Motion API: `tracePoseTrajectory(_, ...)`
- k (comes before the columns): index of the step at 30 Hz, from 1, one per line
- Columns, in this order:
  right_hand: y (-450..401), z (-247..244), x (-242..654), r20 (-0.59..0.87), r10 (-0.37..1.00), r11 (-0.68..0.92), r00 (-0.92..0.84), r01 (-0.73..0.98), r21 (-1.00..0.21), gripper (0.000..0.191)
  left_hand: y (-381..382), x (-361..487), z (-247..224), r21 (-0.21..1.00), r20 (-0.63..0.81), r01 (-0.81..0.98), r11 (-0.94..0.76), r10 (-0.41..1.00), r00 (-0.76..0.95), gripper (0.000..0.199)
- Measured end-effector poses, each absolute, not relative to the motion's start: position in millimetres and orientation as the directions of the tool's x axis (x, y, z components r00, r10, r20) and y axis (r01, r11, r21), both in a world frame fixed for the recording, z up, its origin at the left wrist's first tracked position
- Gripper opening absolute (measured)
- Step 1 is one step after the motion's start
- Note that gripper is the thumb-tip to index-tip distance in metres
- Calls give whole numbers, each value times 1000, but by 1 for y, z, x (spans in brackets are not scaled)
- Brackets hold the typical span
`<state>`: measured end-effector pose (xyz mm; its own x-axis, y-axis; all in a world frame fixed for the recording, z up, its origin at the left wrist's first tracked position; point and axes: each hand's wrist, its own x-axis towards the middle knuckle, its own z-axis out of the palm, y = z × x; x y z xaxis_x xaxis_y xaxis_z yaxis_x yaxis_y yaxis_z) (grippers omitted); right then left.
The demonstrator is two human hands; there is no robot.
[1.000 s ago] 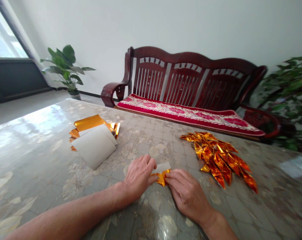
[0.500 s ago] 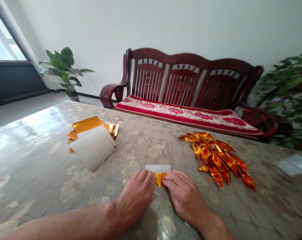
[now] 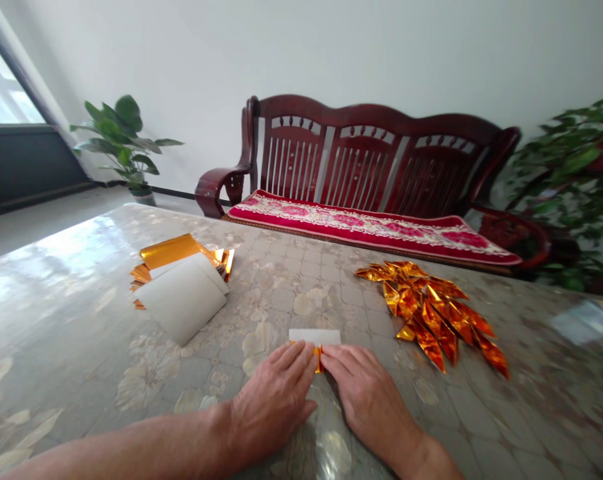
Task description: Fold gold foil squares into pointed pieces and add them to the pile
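Note:
A small sheet of gold foil paper (image 3: 314, 335) lies on the table before me, its far white strip turned up and its gold side partly folded toward the middle. My left hand (image 3: 277, 383) presses the left part of the sheet down, fingers together and thumb apart on the near side. On the right edge of the gold fold, the fingertips of my right hand (image 3: 364, 387) are closed and pinched. Only a narrow band of gold shows between the two hands. My fingers cover the rest of it.
Left of my hands lies a stack of foil sheets (image 3: 181, 300), white backs and gold faces showing. A pile of folded gold foil pieces (image 3: 431, 313) is at the right. Further right rests a clear plastic bag (image 3: 584, 325). A wooden bench (image 3: 361, 167) stands beyond the patterned table (image 3: 281, 280).
My left fingers have slid right over the gold foil, and the gap between my hands has narrowed. Less gold shows now. The view has shifted slightly.

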<state>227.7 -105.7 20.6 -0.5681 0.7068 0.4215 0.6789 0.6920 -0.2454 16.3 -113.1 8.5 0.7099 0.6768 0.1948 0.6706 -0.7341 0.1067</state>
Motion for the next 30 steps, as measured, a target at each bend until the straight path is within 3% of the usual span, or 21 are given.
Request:
tracePoseTrajectory(5,-104,24,232,391,717,688,-577,674,-270,29,-118,16,12,137,203,632,-763,646,736,58)
tracePoseTrajectory(9,-93,22,232,359,771,633,-526,693,-345,22,-115,20,23,185,161,647,-740,672,723,40)
tracePoseTrajectory(12,-83,18,232,322,827,561,-462,725,-400,26,-106,19,29,232,137,635,-737,671,729,23)
tracePoseTrajectory(18,-70,16,232,192,910,411,-367,743,-527,47,-81,11,23,439,215,586,-681,713,668,25)
tracePoseTrajectory(25,-67,24,230,73,932,330,-355,749,-575,43,-67,17,23,482,179,716,-506,856,485,11)
tracePoseTrajectory(30,-63,26,230,40,938,296,-343,737,-608,38,-59,14,26,440,145,790,-428,901,408,49)
